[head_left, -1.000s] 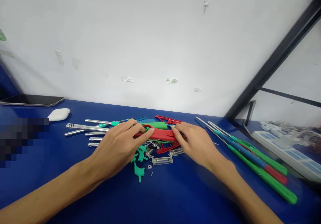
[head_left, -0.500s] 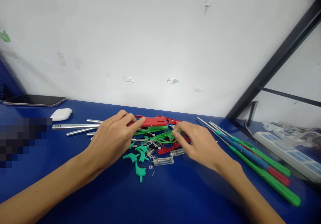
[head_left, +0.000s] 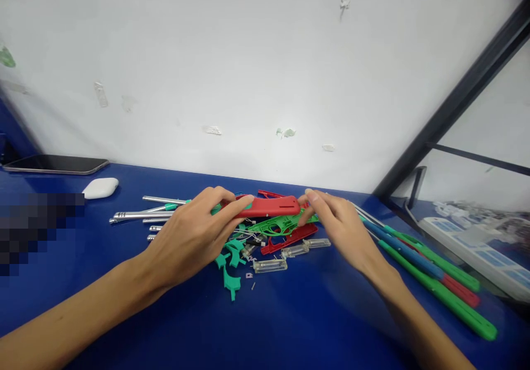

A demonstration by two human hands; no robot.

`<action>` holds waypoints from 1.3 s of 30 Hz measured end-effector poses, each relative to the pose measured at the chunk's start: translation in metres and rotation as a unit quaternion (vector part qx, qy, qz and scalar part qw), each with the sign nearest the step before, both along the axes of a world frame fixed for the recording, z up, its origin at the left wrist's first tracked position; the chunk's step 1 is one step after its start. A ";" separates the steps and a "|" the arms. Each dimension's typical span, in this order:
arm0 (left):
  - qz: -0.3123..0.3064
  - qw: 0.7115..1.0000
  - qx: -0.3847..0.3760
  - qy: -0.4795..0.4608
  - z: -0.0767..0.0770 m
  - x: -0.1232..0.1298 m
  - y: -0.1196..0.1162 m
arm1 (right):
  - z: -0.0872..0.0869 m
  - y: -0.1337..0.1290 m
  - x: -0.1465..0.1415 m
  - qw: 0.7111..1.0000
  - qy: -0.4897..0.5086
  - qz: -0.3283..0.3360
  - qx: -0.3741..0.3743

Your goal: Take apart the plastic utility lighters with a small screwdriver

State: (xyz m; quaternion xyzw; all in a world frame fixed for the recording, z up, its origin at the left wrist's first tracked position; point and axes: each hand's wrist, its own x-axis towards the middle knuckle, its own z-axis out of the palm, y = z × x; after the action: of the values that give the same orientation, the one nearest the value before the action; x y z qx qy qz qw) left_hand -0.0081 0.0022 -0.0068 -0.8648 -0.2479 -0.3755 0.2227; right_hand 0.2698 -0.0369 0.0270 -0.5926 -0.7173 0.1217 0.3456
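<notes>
My left hand is closed around a red lighter handle, held level above the pile with its slotted end pointing right. A bit of green shows by the thumb. My right hand is at that slotted end, its fingertips close to or touching it; the fingers are bent but apart, with nothing visible in them. Below are a green handle shell, a red handle shell, clear fuel tanks and teal triggers. My left hand partly hides several metal tubes.
Finished-looking long lighters, among them a green one and a blue-and-red one, lie at the right. A power strip is beyond them. A phone and white earbud case sit at the back left, before a white wall.
The red handle has shifted right in my left hand. My right hand has come up from the parts pile to the handle's end, uncovering another clear tank.
</notes>
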 end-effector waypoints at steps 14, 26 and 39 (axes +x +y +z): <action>-0.037 0.997 -0.007 0.064 0.006 -0.004 0.005 | 0.013 0.000 0.006 0.989 0.092 0.069 -0.094; -0.056 0.989 -0.127 0.057 0.016 -0.006 0.003 | 0.016 -0.001 0.004 0.995 0.087 0.047 -0.029; -0.067 0.973 -0.214 0.046 0.021 -0.008 0.005 | 0.009 -0.004 0.011 0.988 0.054 0.088 0.113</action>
State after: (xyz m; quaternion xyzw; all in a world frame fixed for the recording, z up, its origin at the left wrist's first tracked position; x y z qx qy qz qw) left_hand -0.0164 0.0070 0.0137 -0.9233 -0.2532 -0.2881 0.0176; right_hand 0.2804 -0.0407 0.0362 -0.4766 -0.7564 0.1011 0.4365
